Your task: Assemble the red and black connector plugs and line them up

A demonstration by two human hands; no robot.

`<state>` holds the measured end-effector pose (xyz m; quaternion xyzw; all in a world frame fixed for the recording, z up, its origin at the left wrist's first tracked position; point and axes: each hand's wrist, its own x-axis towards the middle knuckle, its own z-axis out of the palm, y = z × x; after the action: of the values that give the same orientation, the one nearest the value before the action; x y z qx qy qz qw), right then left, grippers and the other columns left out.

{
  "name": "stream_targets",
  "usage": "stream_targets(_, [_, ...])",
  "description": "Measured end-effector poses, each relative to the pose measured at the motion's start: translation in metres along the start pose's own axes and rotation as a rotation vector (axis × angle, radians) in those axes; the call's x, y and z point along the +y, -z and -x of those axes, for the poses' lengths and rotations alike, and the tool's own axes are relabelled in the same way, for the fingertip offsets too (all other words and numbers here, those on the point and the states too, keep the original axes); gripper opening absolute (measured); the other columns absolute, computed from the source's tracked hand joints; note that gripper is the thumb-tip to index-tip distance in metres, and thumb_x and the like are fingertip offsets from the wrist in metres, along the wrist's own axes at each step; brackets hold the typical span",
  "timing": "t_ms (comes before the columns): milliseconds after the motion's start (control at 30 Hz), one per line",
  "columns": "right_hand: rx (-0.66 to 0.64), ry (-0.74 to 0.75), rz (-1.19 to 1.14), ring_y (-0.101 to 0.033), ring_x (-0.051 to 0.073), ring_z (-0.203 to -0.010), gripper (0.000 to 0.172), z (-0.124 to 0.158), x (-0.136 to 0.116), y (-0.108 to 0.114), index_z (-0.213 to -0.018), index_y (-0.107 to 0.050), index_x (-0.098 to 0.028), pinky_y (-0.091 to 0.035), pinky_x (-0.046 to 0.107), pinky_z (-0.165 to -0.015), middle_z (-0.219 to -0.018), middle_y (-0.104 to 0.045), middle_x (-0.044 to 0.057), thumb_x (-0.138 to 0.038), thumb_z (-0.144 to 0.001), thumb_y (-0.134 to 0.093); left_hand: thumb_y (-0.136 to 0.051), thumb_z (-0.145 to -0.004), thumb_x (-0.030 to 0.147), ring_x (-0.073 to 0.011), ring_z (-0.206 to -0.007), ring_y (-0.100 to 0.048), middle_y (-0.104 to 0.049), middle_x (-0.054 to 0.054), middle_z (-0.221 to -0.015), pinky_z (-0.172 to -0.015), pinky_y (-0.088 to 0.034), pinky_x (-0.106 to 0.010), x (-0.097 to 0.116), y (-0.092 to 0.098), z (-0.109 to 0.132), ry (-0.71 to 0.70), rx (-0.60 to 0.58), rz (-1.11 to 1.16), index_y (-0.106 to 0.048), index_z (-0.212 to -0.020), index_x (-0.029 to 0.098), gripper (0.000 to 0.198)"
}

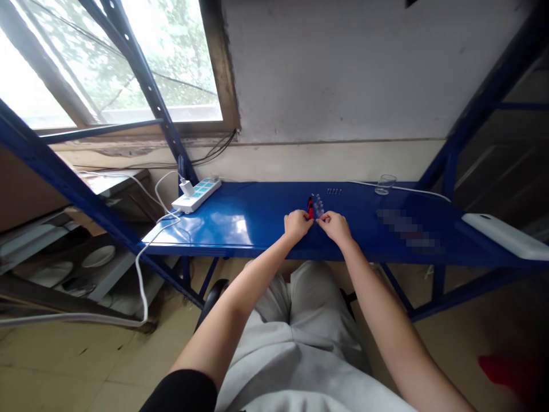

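My left hand (298,225) is closed in a pinch at the near end of a small red-and-black piece (310,208), above the blue tabletop (266,214). Close beside it, my right hand (335,226) has thumb and fingertips pressed together. Just beyond those fingertips is a clear, bumpy plastic piece (318,205); whether they grip its near end or something smaller I cannot tell. Farther back, several tiny metallic pieces (334,191) form a short row.
A white power strip (197,194) with a plugged-in charger stands at the table's left end. Toward the back right is a clear cup (385,184) beside a white cable. A white slab-like object (508,236) lies at the right edge. Blue metal posts frame both sides.
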<state>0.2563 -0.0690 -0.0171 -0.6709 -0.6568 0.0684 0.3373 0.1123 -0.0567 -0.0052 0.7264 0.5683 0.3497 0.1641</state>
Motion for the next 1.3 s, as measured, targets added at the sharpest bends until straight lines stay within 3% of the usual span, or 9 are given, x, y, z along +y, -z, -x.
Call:
stream_targets(267, [0.036, 0.023, 0.124, -0.056, 0.018, -0.073, 0.018, 0.004, -0.003, -0.001, -0.078, -0.064, -0.019, -0.036, 0.028, -0.063, -0.079, -0.062, 0.004, -0.034, -0.074, -0.055, -0.063, -0.070, 0.034, -0.0238, -0.082, -0.057, -0.063, -0.007, -0.078, -0.079, -0.036, -0.036, -0.001, 0.002, 0.005, 0.017, -0.075, -0.125, -0.058, -0.074, 0.018, 0.017])
stream_targets(500, [0.054, 0.004, 0.130, -0.058, 0.019, -0.077, 0.019, 0.004, 0.001, -0.005, -0.078, -0.064, -0.020, -0.037, 0.029, -0.067, -0.081, -0.063, 0.005, -0.036, -0.073, -0.056, -0.049, -0.083, 0.031, -0.0225, -0.093, -0.053, -0.060, -0.009, -0.098, -0.079, -0.033, -0.033, -0.002, 0.019, 0.025, -0.323, -0.016, -0.286, -0.051, -0.107, 0.018, 0.027])
stream_targets(667, [0.053, 0.004, 0.122, -0.058, 0.019, -0.077, 0.020, 0.004, 0.002, -0.005, -0.078, -0.064, -0.020, -0.038, 0.029, -0.066, -0.081, -0.064, 0.005, -0.037, -0.073, -0.056, -0.034, -0.089, 0.027, -0.0225, -0.093, -0.052, -0.059, -0.011, -0.099, -0.079, -0.031, -0.033, -0.001, 0.023, 0.030, -0.440, -0.062, -0.391, -0.043, -0.128, 0.019, 0.041])
stream_targets(900, [0.032, -0.007, 0.115, -0.058, 0.019, -0.074, 0.018, 0.003, 0.002, -0.004, -0.078, -0.065, -0.020, -0.038, 0.029, -0.065, -0.081, -0.064, 0.005, -0.035, -0.074, -0.056, -0.030, -0.091, 0.025, -0.0216, -0.091, -0.051, -0.057, -0.010, -0.097, -0.077, -0.030, -0.034, -0.002, 0.024, 0.025, -0.521, -0.052, -0.476, -0.056, -0.114, 0.018, 0.035])
stream_targets(1100, [0.090, 0.031, 0.039, -0.053, 0.016, -0.066, 0.015, 0.006, -0.001, -0.001, -0.074, -0.061, -0.019, -0.036, 0.026, -0.059, -0.072, -0.059, 0.004, -0.033, -0.074, -0.054, -0.038, -0.089, 0.026, -0.0196, -0.087, -0.052, -0.058, -0.007, -0.093, -0.076, -0.032, -0.032, -0.011, 0.035, 0.021, -0.467, -0.027, -0.368, -0.058, -0.096, 0.020, 0.022])
stream_targets(1300, [0.267, 0.232, -0.060, -0.048, 0.015, -0.063, 0.018, 0.009, -0.023, -0.001, -0.079, -0.054, -0.019, -0.035, 0.025, -0.061, -0.067, -0.052, 0.002, -0.034, -0.081, -0.045, -0.046, -0.086, 0.029, -0.0180, -0.085, -0.054, -0.061, -0.004, -0.089, -0.075, -0.035, -0.030, -0.048, 0.062, 0.006, -0.366, 0.225, -0.149, -0.057, -0.089, 0.020, 0.014])
